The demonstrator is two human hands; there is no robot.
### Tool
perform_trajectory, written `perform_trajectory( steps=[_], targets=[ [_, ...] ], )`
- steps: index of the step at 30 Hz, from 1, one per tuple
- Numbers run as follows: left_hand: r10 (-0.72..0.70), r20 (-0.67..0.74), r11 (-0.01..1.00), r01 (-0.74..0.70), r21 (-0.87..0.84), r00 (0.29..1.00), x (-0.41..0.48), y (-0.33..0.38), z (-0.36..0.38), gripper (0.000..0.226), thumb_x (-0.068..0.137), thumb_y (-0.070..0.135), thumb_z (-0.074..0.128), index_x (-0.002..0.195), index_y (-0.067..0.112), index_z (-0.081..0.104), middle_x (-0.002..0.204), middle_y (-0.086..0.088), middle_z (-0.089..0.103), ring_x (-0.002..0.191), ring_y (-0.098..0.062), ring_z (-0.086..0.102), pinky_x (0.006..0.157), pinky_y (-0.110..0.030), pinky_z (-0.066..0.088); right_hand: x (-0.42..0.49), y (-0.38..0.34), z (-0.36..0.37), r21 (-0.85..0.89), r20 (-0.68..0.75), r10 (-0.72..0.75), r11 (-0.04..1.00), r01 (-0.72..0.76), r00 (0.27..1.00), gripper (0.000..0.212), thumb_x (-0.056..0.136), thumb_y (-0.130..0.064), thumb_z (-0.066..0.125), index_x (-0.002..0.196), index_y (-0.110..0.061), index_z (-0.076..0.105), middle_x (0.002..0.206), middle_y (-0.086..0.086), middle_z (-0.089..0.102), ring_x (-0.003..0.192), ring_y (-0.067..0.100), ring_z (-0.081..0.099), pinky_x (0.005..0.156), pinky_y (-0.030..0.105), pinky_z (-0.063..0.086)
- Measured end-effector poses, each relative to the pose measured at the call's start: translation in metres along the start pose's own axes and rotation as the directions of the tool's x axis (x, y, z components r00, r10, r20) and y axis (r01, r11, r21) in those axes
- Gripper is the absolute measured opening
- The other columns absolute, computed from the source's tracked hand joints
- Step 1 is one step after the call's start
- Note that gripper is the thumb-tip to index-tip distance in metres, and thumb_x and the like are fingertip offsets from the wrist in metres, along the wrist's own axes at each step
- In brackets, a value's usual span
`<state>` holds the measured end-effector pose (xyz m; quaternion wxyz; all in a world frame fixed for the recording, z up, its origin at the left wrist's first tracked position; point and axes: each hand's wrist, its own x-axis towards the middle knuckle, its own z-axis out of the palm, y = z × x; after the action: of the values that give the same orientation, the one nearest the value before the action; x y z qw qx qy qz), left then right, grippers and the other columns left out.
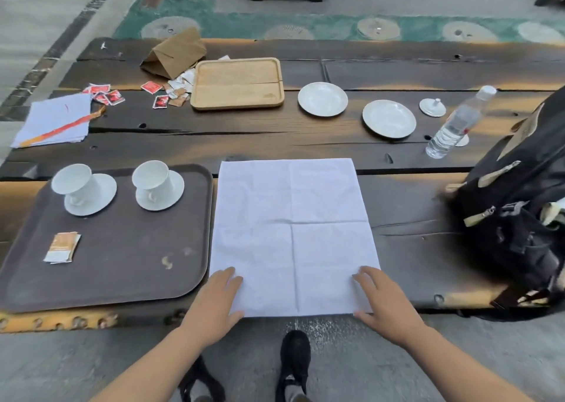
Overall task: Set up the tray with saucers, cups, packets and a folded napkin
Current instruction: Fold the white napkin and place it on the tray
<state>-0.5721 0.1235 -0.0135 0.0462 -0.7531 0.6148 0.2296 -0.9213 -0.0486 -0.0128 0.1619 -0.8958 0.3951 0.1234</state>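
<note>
A dark brown tray [128, 248] lies at the near left of the wooden table. On it stand two white cups on saucers, one at the left [82, 187] and one to its right [157, 187], and a small stack of packets [62, 247]. A white napkin [293, 233] lies spread flat beside the tray, creased into quarters. My left hand [218, 297] rests flat on its near left corner. My right hand [382, 297] rests flat on its near right corner. Both hands have straight fingers.
Farther back are a light wooden tray [238, 83], two bare saucers [322, 98] [389, 118], a small white lid [432, 107], loose red packets [105, 94], a brown paper bag [175, 54] and a napkin stack [56, 120]. A water bottle [455, 126] and black backpack [519, 218] stand right.
</note>
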Motion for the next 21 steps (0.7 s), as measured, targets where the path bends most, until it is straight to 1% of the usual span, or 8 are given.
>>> perform_trajectory(
  steps=[2,4,7,9,12,15,19,21],
  targets=[
    [-0.01,0.013,0.999,0.01,0.043,1.0,-0.002,-0.003,0.01,0.083,0.094,0.053,0.055,0.158,0.018,0.018,0.167,-0.009,0.001,0.154,-0.026,0.003,0.124,-0.035,0.008,-0.003,0.004,0.01,-0.022,-0.021,0.001,1.0,-0.002,1.0,0.086,0.07,-0.044,0.082,0.143,-0.012,0.05,0.152,0.017,0.041,0.14,0.036,0.043,0.112,0.043,0.041],
    [-0.035,0.012,0.994,0.034,0.107,0.999,-0.004,-0.005,0.015,0.095,0.087,0.051,0.067,0.159,0.018,0.015,0.167,-0.014,0.0,0.154,-0.032,0.005,0.124,-0.038,0.011,-0.005,0.005,0.017,-0.011,-0.007,0.008,1.0,-0.009,1.0,0.096,0.053,-0.036,0.094,0.137,-0.008,0.055,0.143,0.023,0.052,0.128,0.042,0.056,0.101,0.048,0.051],
    [0.007,-0.002,0.986,-0.006,0.164,1.0,-0.004,-0.006,0.011,0.108,0.046,0.041,0.098,0.141,0.009,0.056,0.149,-0.026,0.045,0.133,-0.043,0.051,0.104,-0.048,0.049,-0.006,0.005,0.025,-0.029,-0.035,-0.001,1.0,0.0,0.999,0.104,0.041,-0.022,0.096,0.134,-0.01,0.051,0.137,0.023,0.057,0.121,0.042,0.061,0.095,0.05,0.055],
    [0.054,-0.041,0.985,-0.046,0.168,0.998,-0.004,-0.009,0.01,0.105,0.034,0.036,0.102,0.129,0.007,0.067,0.137,-0.025,0.058,0.121,-0.042,0.061,0.091,-0.049,0.057,-0.007,0.007,0.029,-0.034,-0.064,-0.005,0.999,0.002,0.998,0.102,0.043,-0.01,0.092,0.135,-0.01,0.05,0.138,0.022,0.056,0.123,0.042,0.059,0.096,0.051,0.054],
    [0.08,-0.083,0.983,-0.064,0.171,0.993,-0.008,-0.011,0.011,0.096,0.034,0.032,0.103,0.121,0.004,0.071,0.133,-0.022,0.062,0.117,-0.041,0.065,0.088,-0.049,0.058,-0.006,0.01,0.029,-0.011,-0.096,0.004,1.0,-0.005,0.995,0.094,0.045,0.002,0.084,0.133,-0.008,0.053,0.138,0.02,0.057,0.122,0.04,0.06,0.096,0.049,0.054],
    [0.094,-0.089,0.989,-0.083,0.119,0.992,-0.013,-0.012,0.013,0.086,0.04,0.026,0.102,0.116,0.0,0.071,0.133,-0.022,0.062,0.119,-0.04,0.063,0.091,-0.051,0.056,-0.005,0.014,0.024,0.027,-0.098,-0.014,0.999,0.017,0.995,0.083,0.053,-0.002,0.082,0.133,-0.006,0.058,0.139,0.014,0.057,0.124,0.036,0.059,0.099,0.047,0.052],
    [0.116,-0.173,0.992,-0.124,-0.035,0.978,-0.017,-0.021,0.021,0.063,0.062,0.014,0.094,0.116,-0.002,0.067,0.142,-0.02,0.055,0.13,-0.039,0.054,0.108,-0.045,0.044,-0.006,0.022,0.019,0.105,-0.121,0.005,0.994,0.008,0.993,0.071,0.066,-0.002,0.078,0.134,-0.005,0.059,0.144,0.011,0.056,0.13,0.032,0.056,0.104,0.046,0.049],
    [0.125,-0.198,0.984,-0.147,-0.103,0.972,-0.017,-0.026,0.022,0.046,0.071,0.009,0.087,0.111,0.002,0.067,0.143,-0.016,0.054,0.134,-0.037,0.051,0.108,-0.046,0.045,-0.005,0.025,0.016,0.149,-0.138,0.014,0.989,0.006,0.99,0.06,0.072,-0.002,0.077,0.13,-0.005,0.061,0.144,0.011,0.055,0.131,0.031,0.056,0.105,0.046,0.048]
  ],
)
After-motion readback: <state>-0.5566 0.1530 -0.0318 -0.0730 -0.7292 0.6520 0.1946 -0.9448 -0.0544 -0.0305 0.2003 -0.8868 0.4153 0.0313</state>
